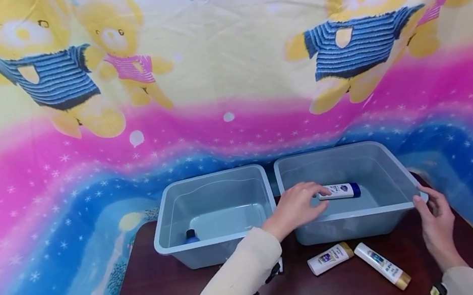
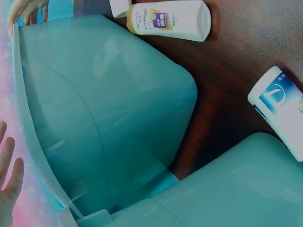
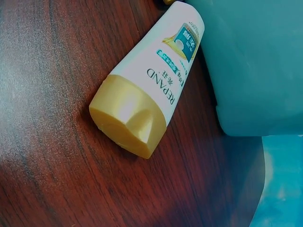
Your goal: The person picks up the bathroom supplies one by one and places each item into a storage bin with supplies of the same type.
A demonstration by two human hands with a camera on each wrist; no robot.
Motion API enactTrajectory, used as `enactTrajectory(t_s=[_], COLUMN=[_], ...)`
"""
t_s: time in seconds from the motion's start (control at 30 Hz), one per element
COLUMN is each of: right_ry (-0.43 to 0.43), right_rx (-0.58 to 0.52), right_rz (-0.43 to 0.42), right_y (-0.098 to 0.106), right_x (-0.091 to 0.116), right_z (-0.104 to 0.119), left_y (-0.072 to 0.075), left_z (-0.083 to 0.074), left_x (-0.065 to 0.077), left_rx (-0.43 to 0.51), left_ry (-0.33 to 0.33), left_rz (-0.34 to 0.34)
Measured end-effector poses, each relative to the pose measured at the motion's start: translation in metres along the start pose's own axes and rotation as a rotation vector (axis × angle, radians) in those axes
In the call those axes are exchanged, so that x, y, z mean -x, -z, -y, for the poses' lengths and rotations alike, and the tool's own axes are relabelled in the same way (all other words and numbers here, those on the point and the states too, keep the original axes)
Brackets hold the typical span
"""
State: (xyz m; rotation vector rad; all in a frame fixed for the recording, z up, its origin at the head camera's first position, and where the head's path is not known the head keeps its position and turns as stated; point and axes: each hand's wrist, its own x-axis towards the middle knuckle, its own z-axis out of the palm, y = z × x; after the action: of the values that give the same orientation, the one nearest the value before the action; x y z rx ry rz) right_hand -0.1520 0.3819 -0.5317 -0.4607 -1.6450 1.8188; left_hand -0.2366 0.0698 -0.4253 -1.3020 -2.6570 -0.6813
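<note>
My left hand (image 1: pixel 298 207) reaches over the front rim of the right grey-blue bin (image 1: pixel 349 227). Its fingertips are at the near end of a white bottle with a dark blue cap (image 1: pixel 341 191), which lies on its side in that bin; whether they touch it I cannot tell. In the left wrist view the left fingers (image 2: pixel 14 177) look spread. My right hand (image 1: pixel 438 222) grips the bin's front right corner, thumb outside the rim. On the table before this bin lie a white bottle with a gold cap (image 1: pixel 330 258) and a white gold-capped tube (image 1: pixel 382 266).
A second grey-blue bin (image 1: pixel 220 252) stands to the left, holding a blue bottle with a black cap (image 1: pixel 191 236). A white bottle with a blue label (image 2: pixel 284 104) lies on the dark wooden table (image 1: pixel 148 293), mostly behind my left arm. A printed bear cloth (image 1: pixel 224 67) hangs behind.
</note>
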Motion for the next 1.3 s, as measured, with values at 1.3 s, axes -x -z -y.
enactTrajectory(t_s=[1.3], right_ry=[0.022], right_rx=[-0.021], right_rz=[-0.030], right_y=[-0.002], right_x=[0.001], right_z=[0.000], left_y=[0.005], left_z=[-0.024], left_x=[0.041], left_rx=[0.108], left_ry=[-0.069], left_rz=[-0.112])
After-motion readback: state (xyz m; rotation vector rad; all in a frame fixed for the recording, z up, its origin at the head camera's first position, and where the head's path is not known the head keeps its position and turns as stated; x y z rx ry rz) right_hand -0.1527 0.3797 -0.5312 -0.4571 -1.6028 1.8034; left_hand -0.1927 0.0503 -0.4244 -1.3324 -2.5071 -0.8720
